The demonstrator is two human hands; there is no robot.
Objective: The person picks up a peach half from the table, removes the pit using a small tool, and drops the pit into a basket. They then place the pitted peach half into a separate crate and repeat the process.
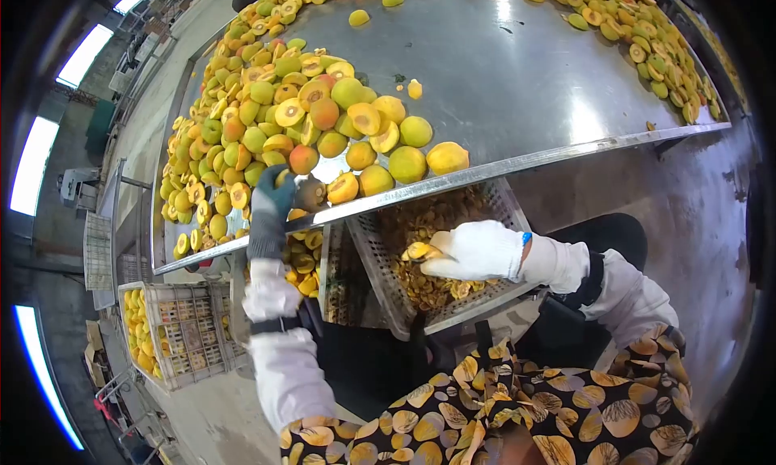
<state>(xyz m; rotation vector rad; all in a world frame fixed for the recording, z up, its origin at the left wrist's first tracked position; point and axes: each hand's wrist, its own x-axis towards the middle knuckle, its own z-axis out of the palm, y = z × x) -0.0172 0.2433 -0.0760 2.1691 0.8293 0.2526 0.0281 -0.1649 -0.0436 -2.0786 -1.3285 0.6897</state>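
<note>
- Head view: the left hand (273, 198), dark-gloved, is placed at the near edge of the large stone-fruit pile (242, 133), at ten o'clock on the metal table (501, 77); whether a fruit is gripped cannot be told.
- A yellow fruit piece (418, 251) is pinched narrowly in the fingertips of the right hand (477, 251), white-gloved, above the scrap crate (376, 267), at four o'clock from the left hand.
- Halved fruit, some with the pit cavity exposed, is mixed with seemingly whole fruit; the work is judged to be partway through, with much of the pile remaining.
- A second heap (647, 44) is noted at two o'clock, well apart from both hands.
- Yellow fruit (307, 263) is held below the table edge, near the left hand; a slatted crate (190, 327) is seen at eight o'clock.
</note>
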